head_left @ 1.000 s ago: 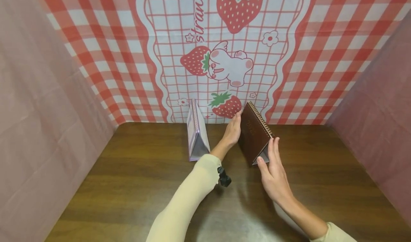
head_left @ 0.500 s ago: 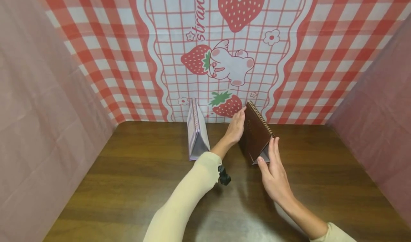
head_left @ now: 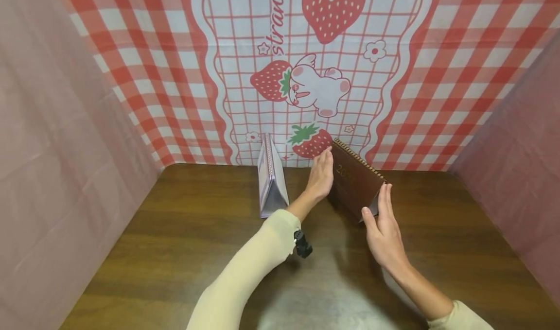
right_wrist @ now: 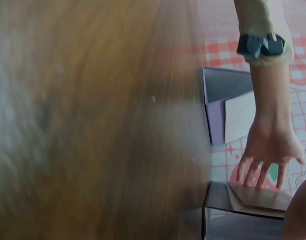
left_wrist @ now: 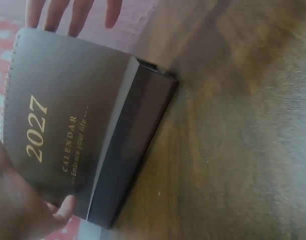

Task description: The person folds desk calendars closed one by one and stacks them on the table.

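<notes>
A brown desk calendar (head_left: 354, 184) with a gold spiral binding stands like a tent near the back of the table. In the left wrist view the cover of this calendar (left_wrist: 67, 120) reads 2027 in gold. My left hand (head_left: 320, 174) is at its far left end, fingers extended. At the near right end my right hand (head_left: 387, 233) touches the edge with straight fingers, thumb apart in front. The right wrist view shows the left hand (right_wrist: 270, 145) with spread fingers at the calendar's other end. Neither hand curls round it.
A second desk calendar (head_left: 272, 179), white and purple, stands to the left of my left hand. Behind both hangs a red-and-white strawberry cloth (head_left: 245, 92). Pink cloth sides (head_left: 507, 174) border the wooden table (head_left: 175, 252).
The brown calendar has turned, its near end swinging right, so more of its cover faces me. My right hand has moved right with that end. The white-purple calendar stays put.
</notes>
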Motion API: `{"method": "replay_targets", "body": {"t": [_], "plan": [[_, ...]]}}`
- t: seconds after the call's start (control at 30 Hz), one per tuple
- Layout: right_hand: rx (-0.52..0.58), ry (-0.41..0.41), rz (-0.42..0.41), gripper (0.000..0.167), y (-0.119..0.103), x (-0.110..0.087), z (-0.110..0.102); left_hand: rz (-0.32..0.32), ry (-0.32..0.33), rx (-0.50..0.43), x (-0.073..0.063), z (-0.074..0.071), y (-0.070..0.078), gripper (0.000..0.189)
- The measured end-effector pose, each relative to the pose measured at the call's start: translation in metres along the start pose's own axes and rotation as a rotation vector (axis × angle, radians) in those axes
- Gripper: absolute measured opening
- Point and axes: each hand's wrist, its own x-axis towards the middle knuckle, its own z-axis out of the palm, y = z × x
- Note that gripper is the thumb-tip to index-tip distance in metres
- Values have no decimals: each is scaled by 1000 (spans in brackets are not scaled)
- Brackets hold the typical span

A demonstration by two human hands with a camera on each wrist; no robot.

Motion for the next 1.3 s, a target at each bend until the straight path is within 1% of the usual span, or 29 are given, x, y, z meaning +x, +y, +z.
{"method": "replay_targets", "body": {"t": [0.17, 0.33, 0.43, 0.57, 0.67, 0.73, 0.87, 0.93, 1.0, 1.1, 1.23, 1.3], "plan": [[-8, 23, -10, 85, 7, 6, -3, -18, 6, 22, -9, -1, 1, 81], [18, 27, -33, 91, 12, 11, -6, -59, 15, 15, -16, -3, -1, 80], [36, 24, -28, 92, 13, 14, -7, -72, 23, 8, -19, -3, -2, 80], [40, 15, -7, 93, 13, 15, -10, -88, 11, -19, -21, -6, -6, 79], [58, 0, 18, 92, 12, 15, -12, -83, -1, -35, -21, -9, -9, 77], [74, -7, 49, 92, 11, 16, -13, -63, 1, -37, -20, -11, -12, 78], [104, -20, 120, 92, 6, 14, -14, -15, 23, -44, -17, -14, -16, 79], [112, -31, 138, 91, 3, 12, -14, 3, 39, -55, -14, -15, -17, 79], [119, -52, 142, 90, 0, 10, -13, 16, 52, -63, -12, -16, -18, 78], [118, -75, 140, 88, -4, 8, -10, 10, 48, -89, -9, -15, -19, 75], [133, -69, 131, 86, -6, 7, -6, 1, 26, -99, -8, -12, -23, 74], [141, -62, 126, 85, -6, 7, -5, 8, 24, -88, -8, -10, -25, 75]]}}
